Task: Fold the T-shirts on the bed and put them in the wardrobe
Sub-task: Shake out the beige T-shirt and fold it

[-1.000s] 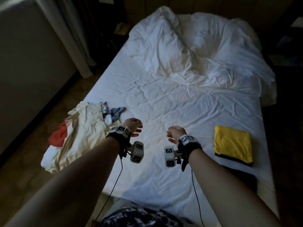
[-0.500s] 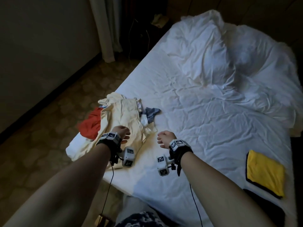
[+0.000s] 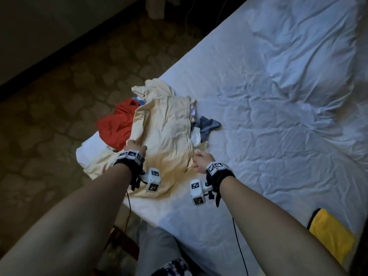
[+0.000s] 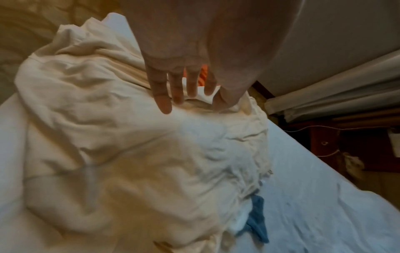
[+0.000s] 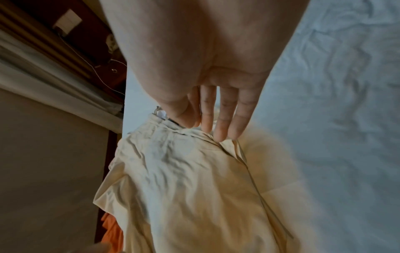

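Observation:
A crumpled cream T-shirt (image 3: 165, 132) lies on top of a heap at the bed's near left corner. A red shirt (image 3: 115, 124) sticks out on its left and a blue-grey garment (image 3: 207, 126) on its right. My left hand (image 3: 135, 146) reaches onto the cream shirt's left side. Its fingers (image 4: 164, 106) are straight and touch the cream T-shirt (image 4: 129, 154). My right hand (image 3: 200, 161) is at the shirt's right edge, and its straight fingertips (image 5: 220, 135) touch the hem of the cream T-shirt (image 5: 190, 188). Neither hand grips any fabric.
A folded yellow shirt (image 3: 330, 236) lies on a dark one at the lower right. The white sheet (image 3: 258, 156) stretches to the right, with a rumpled duvet (image 3: 298, 56) beyond. The patterned floor (image 3: 49, 116) drops away left of the heap, and a curtain (image 4: 324, 95) hangs near the wall.
The view has swung left toward the heap. Both hands moved left from the bare sheet onto the cream T-shirt, one at each side.

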The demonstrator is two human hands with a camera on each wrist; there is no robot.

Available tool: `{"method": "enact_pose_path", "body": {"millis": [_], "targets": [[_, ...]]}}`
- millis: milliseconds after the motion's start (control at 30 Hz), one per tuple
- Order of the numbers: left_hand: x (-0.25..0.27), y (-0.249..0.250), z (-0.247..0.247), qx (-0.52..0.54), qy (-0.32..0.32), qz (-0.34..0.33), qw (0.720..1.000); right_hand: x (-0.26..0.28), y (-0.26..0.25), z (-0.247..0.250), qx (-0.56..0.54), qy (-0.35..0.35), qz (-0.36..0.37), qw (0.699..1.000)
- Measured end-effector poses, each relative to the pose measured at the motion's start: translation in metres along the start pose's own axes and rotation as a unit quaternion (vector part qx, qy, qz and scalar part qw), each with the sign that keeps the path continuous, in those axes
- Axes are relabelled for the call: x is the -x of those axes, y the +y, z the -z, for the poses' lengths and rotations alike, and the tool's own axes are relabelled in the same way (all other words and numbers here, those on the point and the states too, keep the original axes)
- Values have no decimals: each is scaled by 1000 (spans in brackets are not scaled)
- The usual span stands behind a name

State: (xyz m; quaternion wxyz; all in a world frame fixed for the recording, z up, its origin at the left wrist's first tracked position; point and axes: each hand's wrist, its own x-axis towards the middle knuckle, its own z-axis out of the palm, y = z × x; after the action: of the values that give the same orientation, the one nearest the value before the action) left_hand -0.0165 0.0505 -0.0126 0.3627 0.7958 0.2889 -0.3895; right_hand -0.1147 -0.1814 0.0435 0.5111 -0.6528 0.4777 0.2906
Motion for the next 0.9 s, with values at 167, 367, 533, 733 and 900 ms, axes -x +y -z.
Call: {"method": "enact_pose_path", "body": {"millis": [167, 367, 533, 733, 900], "targets": [[-7, -7, 2, -66, 80, -6, 995, -46, -13, -12, 23, -9, -4, 1000], [-21, -14, 9, -81, 106, -31, 991, -66, -12, -16, -2, 28, -38, 999], [-10, -3, 18, -111, 126, -55, 984, -59, -27, -19, 84, 45, -25, 995], [7, 3, 25, -72, 172, -91, 978, -62, -28, -26, 139, 30, -28, 989], [14, -2, 27, -53, 147, -84, 984, -55, -25, -33, 198, 26, -1, 980]]}}
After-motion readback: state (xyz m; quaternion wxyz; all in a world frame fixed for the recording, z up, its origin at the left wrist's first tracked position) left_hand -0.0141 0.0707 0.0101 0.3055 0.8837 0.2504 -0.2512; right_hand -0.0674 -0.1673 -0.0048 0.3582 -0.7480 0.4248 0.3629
